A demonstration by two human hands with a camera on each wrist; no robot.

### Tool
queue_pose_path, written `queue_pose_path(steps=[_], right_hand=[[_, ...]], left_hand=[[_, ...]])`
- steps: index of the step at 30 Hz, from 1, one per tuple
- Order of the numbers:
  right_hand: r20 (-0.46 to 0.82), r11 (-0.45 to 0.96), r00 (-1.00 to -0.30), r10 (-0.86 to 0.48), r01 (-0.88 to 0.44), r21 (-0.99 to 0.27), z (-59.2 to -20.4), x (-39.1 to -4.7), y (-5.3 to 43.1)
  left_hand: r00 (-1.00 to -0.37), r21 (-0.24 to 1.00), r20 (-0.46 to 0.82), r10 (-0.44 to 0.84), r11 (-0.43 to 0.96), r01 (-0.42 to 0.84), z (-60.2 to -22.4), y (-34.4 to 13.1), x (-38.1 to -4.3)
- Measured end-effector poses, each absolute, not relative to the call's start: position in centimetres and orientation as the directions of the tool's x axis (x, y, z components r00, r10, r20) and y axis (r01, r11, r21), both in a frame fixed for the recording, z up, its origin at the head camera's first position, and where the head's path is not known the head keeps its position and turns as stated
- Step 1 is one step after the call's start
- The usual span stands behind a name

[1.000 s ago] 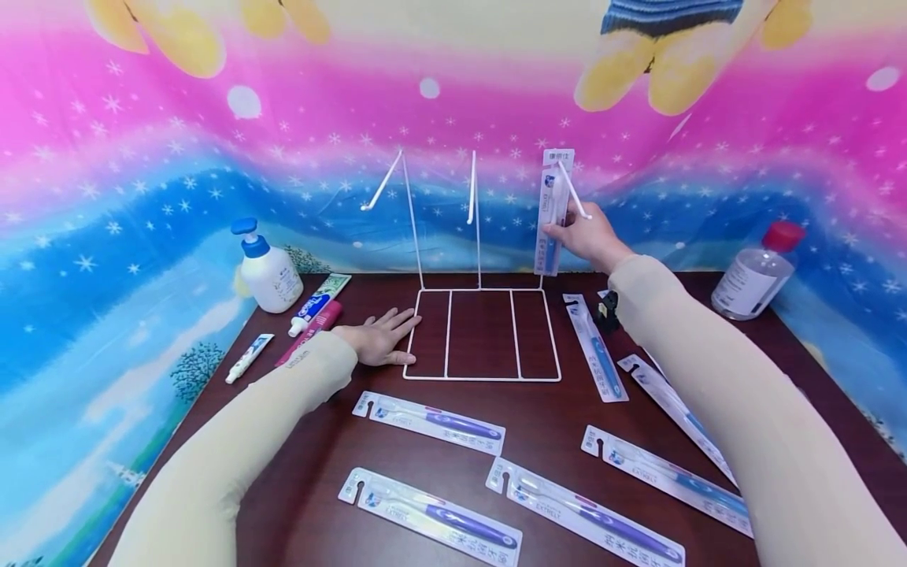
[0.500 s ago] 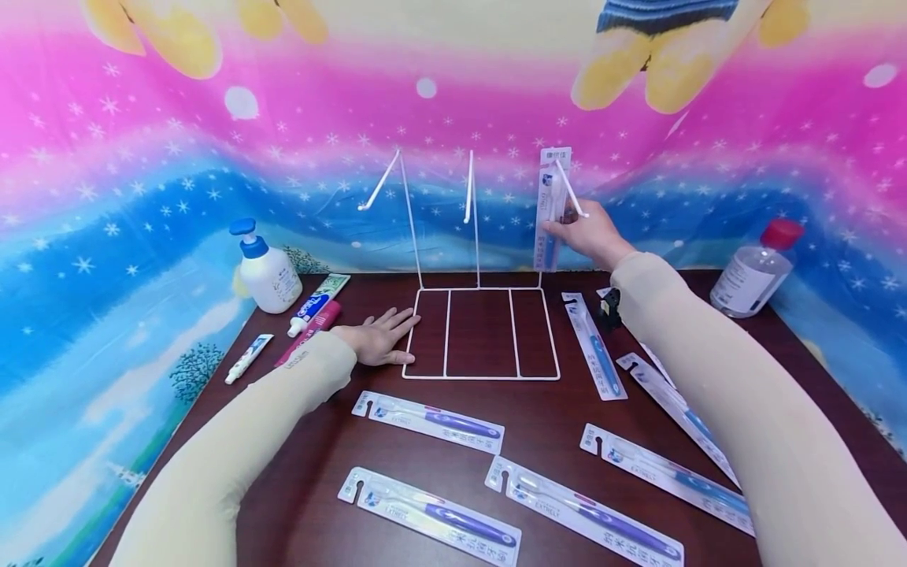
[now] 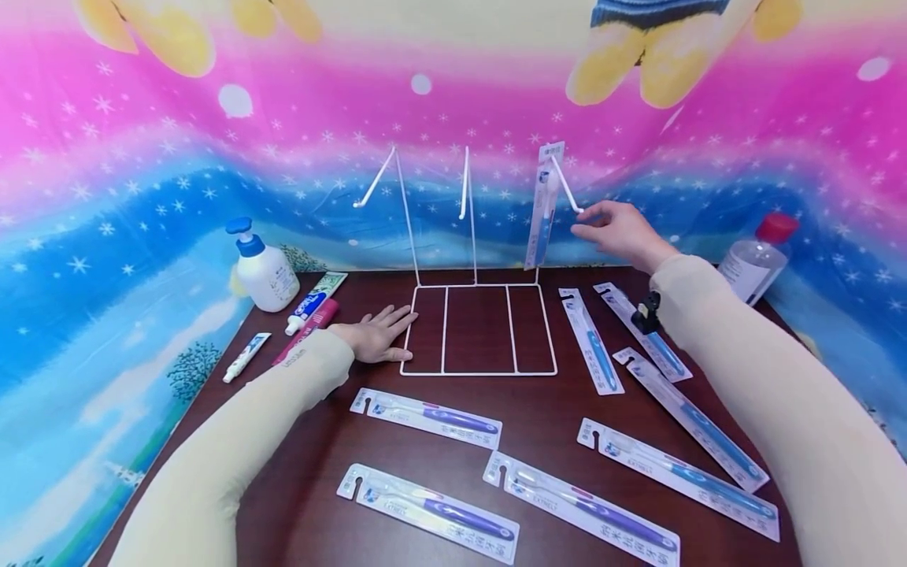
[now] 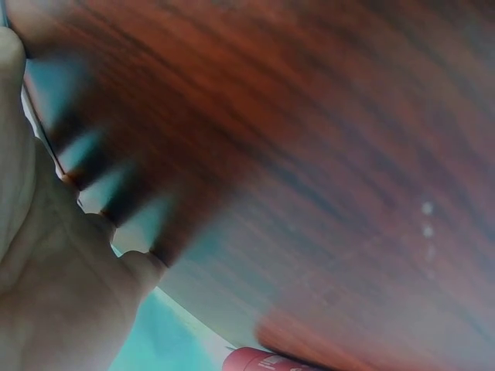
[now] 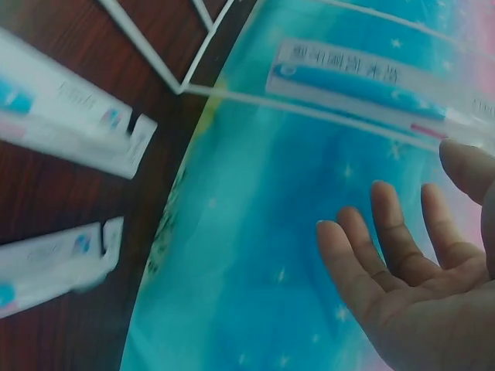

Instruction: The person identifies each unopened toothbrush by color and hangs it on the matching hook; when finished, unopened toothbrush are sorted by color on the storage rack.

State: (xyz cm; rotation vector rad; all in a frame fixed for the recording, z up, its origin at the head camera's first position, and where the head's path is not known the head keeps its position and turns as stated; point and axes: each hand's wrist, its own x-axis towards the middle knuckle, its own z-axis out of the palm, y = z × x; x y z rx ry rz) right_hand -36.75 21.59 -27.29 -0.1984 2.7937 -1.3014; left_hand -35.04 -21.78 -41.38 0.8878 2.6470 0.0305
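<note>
Carded blue toothbrush hangs on the right hook of the white wire rack, at 1 o'clock from the base's centre, its lower end tilted slightly toward 7. Right hand released, fingers loosely spread, apart from the card; fingertips at the hook's tip, contact cannot be told. Left hand at 9, holding nothing, fingers extended flat on the dark tabletop, fingertips at the base's left bar. Rack's rear sits near the table's far edge, before the printed backdrop. Narrow strips of tabletop separate the base from four blue toothbrush packs at 3–4 and three purple toothbrush packs at 5–7. Containers: white pump bottle near 10, fill level hidden; red-capped clear bottle between 2 and 3, partly behind the sleeve; toothpaste tubes around 9, capped.
</note>
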Motion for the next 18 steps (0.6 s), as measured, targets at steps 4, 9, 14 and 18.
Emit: queue_pose_path(steps=[4, 9, 14, 18], right_hand=[[-0.025, 0.682, -0.991, -0.132, -0.072, -0.728, -27.6, -36.0, 23.8], [-0.075, 0.72, -0.987, -0.144, -0.052, -0.692, -29.1, -35.1, 26.5], [-0.128, 0.847, -0.984, -0.121, -0.035, -0.531, -32.2, -34.1, 28.2], [-0.18, 0.93, -0.981, -0.075, -0.004, -0.367, -35.0, -33.6, 28.6]], left_hand=[[-0.745, 0.128, -0.31, 0.591, 0.802, 0.583, -40.9, -21.8, -34.7], [-0.747, 0.107, -0.312, 0.587, 0.803, 0.586, -41.1, -22.0, -34.7], [-0.742, 0.13, -0.311, 0.594, 0.8, 0.586, -41.3, -22.0, -34.9], [-0.734, 0.153, -0.312, 0.603, 0.795, 0.587, -41.3, -21.9, -34.9]])
